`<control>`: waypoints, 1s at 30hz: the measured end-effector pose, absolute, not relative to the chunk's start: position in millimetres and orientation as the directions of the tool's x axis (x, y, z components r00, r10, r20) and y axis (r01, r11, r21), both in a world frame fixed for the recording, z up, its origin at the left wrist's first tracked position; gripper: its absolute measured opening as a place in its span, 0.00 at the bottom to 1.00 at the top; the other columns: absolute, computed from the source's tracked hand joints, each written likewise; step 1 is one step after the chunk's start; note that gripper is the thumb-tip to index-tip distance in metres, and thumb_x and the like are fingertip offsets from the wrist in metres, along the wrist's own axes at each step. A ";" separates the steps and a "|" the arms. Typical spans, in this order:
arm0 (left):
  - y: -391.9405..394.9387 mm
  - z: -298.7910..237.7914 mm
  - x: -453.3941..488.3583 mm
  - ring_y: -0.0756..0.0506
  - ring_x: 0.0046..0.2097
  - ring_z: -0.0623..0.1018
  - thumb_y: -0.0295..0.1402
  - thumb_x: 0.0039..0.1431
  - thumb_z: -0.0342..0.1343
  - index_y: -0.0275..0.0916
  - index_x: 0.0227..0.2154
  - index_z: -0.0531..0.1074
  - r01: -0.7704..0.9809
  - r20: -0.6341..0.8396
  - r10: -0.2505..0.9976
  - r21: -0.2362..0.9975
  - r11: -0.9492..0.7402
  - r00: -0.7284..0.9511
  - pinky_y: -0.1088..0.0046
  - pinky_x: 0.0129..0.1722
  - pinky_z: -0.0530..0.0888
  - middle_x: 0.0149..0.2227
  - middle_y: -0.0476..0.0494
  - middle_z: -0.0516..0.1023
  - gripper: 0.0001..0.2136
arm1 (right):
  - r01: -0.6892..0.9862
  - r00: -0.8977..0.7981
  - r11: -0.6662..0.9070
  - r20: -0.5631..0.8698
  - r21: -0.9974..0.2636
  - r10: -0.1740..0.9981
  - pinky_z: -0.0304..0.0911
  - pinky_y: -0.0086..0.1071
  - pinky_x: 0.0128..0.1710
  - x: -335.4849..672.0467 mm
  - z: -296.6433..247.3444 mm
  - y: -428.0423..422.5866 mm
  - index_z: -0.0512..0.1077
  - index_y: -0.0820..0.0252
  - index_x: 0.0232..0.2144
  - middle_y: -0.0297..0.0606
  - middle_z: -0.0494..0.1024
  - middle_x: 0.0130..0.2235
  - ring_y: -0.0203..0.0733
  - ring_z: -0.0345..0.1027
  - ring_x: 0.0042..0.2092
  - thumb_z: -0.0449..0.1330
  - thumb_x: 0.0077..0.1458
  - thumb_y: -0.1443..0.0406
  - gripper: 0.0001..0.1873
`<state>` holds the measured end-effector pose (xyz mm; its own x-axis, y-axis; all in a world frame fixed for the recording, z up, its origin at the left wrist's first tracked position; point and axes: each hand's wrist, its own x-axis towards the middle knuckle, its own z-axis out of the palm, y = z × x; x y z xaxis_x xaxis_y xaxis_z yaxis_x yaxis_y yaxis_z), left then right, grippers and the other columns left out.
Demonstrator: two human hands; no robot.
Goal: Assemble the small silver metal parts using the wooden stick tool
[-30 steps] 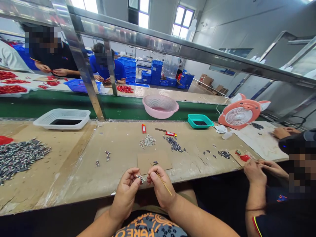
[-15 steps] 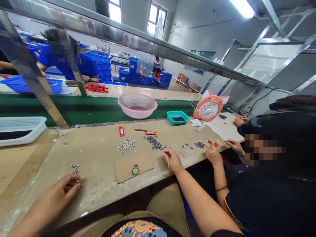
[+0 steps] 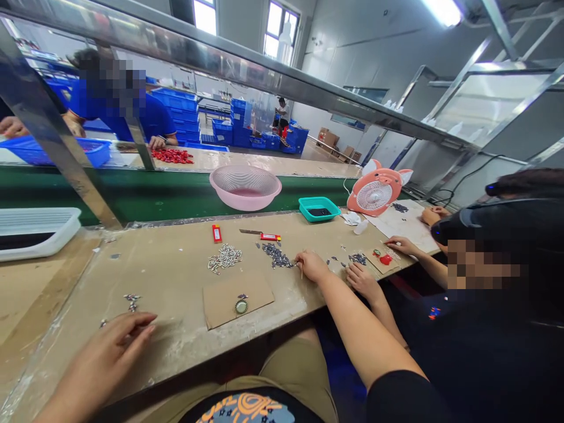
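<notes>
My left hand (image 3: 106, 346) lies open on the worktop, fingers curled slightly, holding nothing, just below a few small metal parts (image 3: 131, 302). My right hand (image 3: 312, 265) pinches a thin wooden stick (image 3: 301, 270) close to a heap of dark metal parts (image 3: 277, 256). Left of that heap lies a smaller pile of silvery parts (image 3: 224, 258). A cardboard square (image 3: 224, 302) between my hands carries a round green-centred disc (image 3: 241, 306). Beyond it are a red lighter (image 3: 216, 233) and a red-handled knife (image 3: 269, 237).
A co-worker's hands (image 3: 363, 281) work at my right beside a card with red pieces (image 3: 382, 258). A pink colander (image 3: 244, 187) and teal tray (image 3: 318, 209) sit by the green conveyor belt (image 3: 167, 191). A steel rail (image 3: 176, 50) runs above it.
My hands have parted from their position together at mid-bench: the left is now far left, the right near the dark heap. The view has swung left, and a round disc now shows on the cardboard.
</notes>
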<state>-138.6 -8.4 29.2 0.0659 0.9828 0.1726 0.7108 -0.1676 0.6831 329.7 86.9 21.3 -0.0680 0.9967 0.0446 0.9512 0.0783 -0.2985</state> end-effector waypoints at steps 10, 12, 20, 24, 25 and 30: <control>-41.5 29.5 -48.4 0.39 0.40 0.74 0.36 0.48 0.60 0.44 0.31 0.77 0.236 0.131 0.963 0.953 -0.187 0.235 0.67 0.41 0.69 0.36 0.41 0.77 0.06 | 0.883 -0.098 0.152 0.142 -0.445 0.985 0.57 0.29 0.35 282.0 47.1 44.6 0.70 0.62 0.28 0.37 0.72 0.30 0.38 0.63 0.34 0.55 0.50 0.73 0.05; -47.6 27.7 -31.9 0.40 0.40 0.74 0.35 0.48 0.61 0.43 0.33 0.77 0.077 0.016 0.971 0.996 -0.035 0.238 0.67 0.41 0.69 0.35 0.41 0.77 0.08 | 0.827 -0.165 0.214 0.140 -0.520 0.976 0.58 0.27 0.31 245.8 43.6 19.9 0.70 0.60 0.29 0.33 0.71 0.27 0.35 0.63 0.30 0.55 0.52 0.70 0.04; -61.0 15.8 -3.3 0.48 0.31 0.70 0.35 0.50 0.61 0.39 0.34 0.75 -0.367 -0.183 0.960 0.895 0.252 0.214 0.74 0.34 0.66 0.28 0.47 0.74 0.08 | 0.066 -0.404 0.061 0.029 -0.996 0.914 0.62 0.30 0.33 157.5 27.6 -41.7 0.66 0.59 0.30 0.33 0.73 0.29 0.37 0.67 0.32 0.60 0.53 0.61 0.08; -64.0 9.1 -6.0 0.49 0.30 0.69 0.34 0.50 0.61 0.39 0.33 0.76 -0.425 -0.206 0.957 0.862 0.277 0.206 0.73 0.34 0.66 0.27 0.48 0.73 0.07 | 0.024 -0.456 0.028 0.014 -0.999 0.890 0.63 0.31 0.33 153.4 27.7 -40.3 0.66 0.59 0.30 0.33 0.74 0.29 0.37 0.69 0.32 0.60 0.53 0.59 0.09; -63.6 8.2 -7.5 0.49 0.31 0.69 0.34 0.50 0.61 0.39 0.32 0.76 -0.435 -0.220 0.954 0.852 0.291 0.205 0.73 0.34 0.66 0.27 0.48 0.73 0.07 | 0.054 -0.449 0.047 0.018 -0.997 0.894 0.63 0.31 0.34 155.4 27.6 -39.0 0.67 0.59 0.31 0.34 0.74 0.29 0.38 0.69 0.32 0.59 0.54 0.59 0.09; -53.7 7.7 -17.9 0.48 0.34 0.72 0.35 0.51 0.61 0.40 0.34 0.76 -0.382 -0.243 0.962 0.883 0.274 0.127 0.72 0.38 0.68 0.32 0.47 0.76 0.08 | 0.280 -0.314 0.246 0.153 -0.928 0.937 0.62 0.36 0.42 180.2 25.9 -26.1 0.71 0.57 0.45 0.38 0.76 0.34 0.41 0.69 0.39 0.50 0.62 0.60 0.14</control>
